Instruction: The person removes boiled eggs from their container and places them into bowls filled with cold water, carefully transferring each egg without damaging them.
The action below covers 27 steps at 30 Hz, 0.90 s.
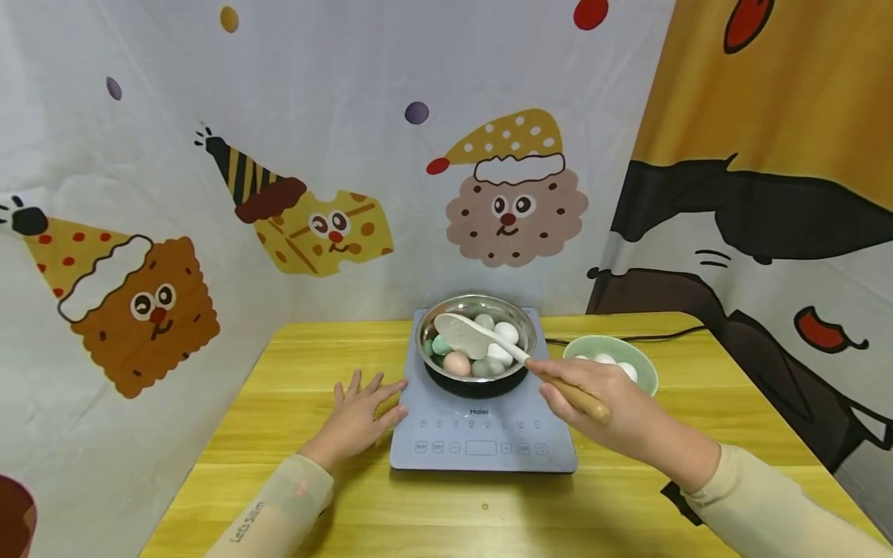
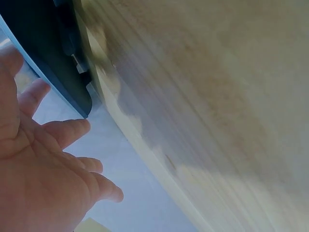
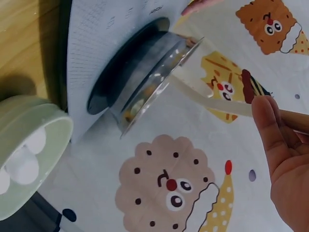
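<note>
A steel pot (image 1: 515, 308) stands on a grey-blue induction cooker (image 1: 446, 457), holding several egg-like balls, among them a pinkish one (image 1: 456, 363), a green one (image 1: 441, 345) and a white one (image 1: 505, 333). My right hand (image 1: 614, 395) grips the wooden handle of a spatula (image 1: 466, 335) with a pale head. That head hangs over the pot; whether it touches the balls I cannot tell. At the cooker's left edge lies my left hand (image 1: 359, 418), fingers spread, with fingertips at that edge. In the left wrist view its palm (image 2: 43, 179) faces the camera.
Right of the pot, a light green bowl (image 1: 649, 370) holds several white egg-like balls (image 3: 23, 166). A black cable (image 1: 666, 336) runs behind it along the back of the wooden table (image 1: 279, 434). Cartoon-printed cloth (image 1: 349, 62) hangs behind the table.
</note>
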Tool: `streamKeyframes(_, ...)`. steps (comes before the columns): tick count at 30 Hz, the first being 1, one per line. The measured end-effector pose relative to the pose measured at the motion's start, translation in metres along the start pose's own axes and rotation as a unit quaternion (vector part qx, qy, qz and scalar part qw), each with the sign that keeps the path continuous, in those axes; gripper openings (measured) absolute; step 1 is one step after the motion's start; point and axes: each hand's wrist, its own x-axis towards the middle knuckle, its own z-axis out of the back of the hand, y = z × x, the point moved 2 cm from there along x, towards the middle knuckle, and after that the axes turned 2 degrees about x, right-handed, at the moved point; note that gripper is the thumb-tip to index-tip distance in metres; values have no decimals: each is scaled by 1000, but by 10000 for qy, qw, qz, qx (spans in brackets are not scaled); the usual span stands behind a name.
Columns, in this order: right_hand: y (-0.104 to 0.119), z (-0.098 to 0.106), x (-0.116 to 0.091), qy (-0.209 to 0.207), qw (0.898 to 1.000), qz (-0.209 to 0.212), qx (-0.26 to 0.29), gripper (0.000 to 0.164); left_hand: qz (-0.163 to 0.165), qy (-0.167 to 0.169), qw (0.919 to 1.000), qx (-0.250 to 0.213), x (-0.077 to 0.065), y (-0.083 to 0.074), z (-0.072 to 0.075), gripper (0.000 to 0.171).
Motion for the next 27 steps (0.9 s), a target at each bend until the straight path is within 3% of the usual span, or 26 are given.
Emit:
streamKeyframes(3,-1,0,-1,6,9999,-55,92,42,-20,-10,10000,-9,0,1,0,56)
streamKeyframes(10,-5,-3,0,501,9982,268,163,34,-3,-8,10000,-3,-1,2,-1,56)
streamKeyframes(14,-14,-2,-6,231,9966,-264,748,27,-9,14,10000,31,0,1,-3,56)
streamKeyframes(16,-19,-1,-10,38,9847,-921,1482,29,1,23,10000,31,0,1,-4,56)
streamKeyframes(18,-23,-1,-15,-168,9531,-1733,2476,30,2,-1,10000,19,0,1,-4,56)
streamKeyframes(21,-30,-1,-24,-513,8767,-3102,3640,29,-17,-26,10000,9,-1,1,-3,56)
streamKeyframes(22,-33,-2,-27,-619,8501,-3477,3906,32,-11,-21,10000,16,-1,1,-3,56)
streamKeyframes(24,-40,-4,-33,-750,8074,-4077,4198,37,-4,-18,10000,22,-1,2,-4,56)
streamKeyframes(27,-47,-6,-39,-941,7524,-4656,4563,37,-17,-26,10000,34,0,2,-4,57)
